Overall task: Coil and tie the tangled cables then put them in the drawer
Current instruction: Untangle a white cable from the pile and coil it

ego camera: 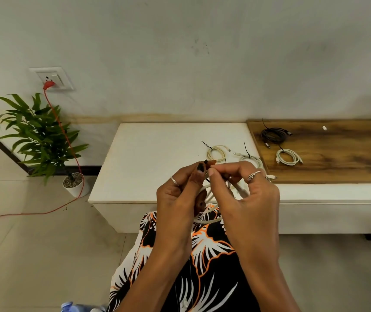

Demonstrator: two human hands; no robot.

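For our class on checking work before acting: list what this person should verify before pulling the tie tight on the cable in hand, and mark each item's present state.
1. White cable gathered into loops: ok, loops hang between the hands.
2. Black tie held: ok, left hand and right hand pinch it with their fingers.
3. Tie wrapped round all loops: cannot tell, hands hide it.
4. Tie tail threaded through its head: cannot tell.
5. Space on the white cabinet top to set it down: ok.
6. Drawer open: cannot tell, no open drawer is visible.
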